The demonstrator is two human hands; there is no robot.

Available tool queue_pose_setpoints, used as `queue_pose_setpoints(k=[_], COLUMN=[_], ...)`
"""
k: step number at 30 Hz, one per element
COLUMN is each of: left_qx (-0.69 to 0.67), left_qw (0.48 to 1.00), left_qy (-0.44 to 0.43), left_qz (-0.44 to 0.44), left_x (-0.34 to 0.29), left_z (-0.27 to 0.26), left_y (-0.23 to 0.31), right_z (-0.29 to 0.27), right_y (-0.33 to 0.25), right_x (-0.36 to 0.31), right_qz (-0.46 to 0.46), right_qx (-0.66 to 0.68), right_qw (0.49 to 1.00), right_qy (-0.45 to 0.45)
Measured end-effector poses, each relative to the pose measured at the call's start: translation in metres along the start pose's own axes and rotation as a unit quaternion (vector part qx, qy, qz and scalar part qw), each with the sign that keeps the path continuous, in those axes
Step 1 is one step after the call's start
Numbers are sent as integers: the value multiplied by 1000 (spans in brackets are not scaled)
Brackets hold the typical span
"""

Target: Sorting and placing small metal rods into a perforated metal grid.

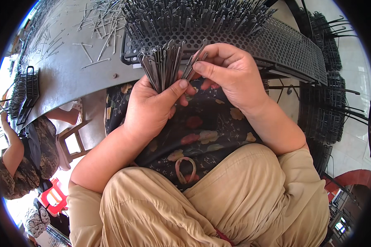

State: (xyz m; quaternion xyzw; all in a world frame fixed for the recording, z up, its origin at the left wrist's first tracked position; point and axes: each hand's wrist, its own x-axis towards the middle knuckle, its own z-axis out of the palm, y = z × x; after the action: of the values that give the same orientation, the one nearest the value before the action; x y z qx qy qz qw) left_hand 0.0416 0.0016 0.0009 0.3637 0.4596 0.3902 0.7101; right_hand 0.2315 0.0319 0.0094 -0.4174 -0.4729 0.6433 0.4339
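Grey worktable (70, 78) strewn with loose metal pins (97, 33); a dark perforated rack (276, 41) bristling with upright pins sits far centre, and another person (16, 164) sits at left. Left hand (150, 109) has its fingers clamped on a fanned bundle of thin metal strips (163, 66), above the lap. Right hand (231, 72) pinches a couple of strips (196, 59) just beside the bundle. They look light, stiff and slick: best gripped low and drawn out singly by the top.
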Motion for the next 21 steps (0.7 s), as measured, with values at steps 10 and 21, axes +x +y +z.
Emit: queue_pose_setpoints(k=[10,21], left_qx=[-11,8], left_qw=[1000,1000], left_qy=[4,6], left_qz=[7,14], left_x=[-1,0], left_z=[3,1], left_y=[2,2], right_z=[0,-26], right_y=[5,-5], right_x=[-1,7], right_qz=[-30,-119], right_qx=[6,66], right_qw=[1000,989], right_qy=[1,52])
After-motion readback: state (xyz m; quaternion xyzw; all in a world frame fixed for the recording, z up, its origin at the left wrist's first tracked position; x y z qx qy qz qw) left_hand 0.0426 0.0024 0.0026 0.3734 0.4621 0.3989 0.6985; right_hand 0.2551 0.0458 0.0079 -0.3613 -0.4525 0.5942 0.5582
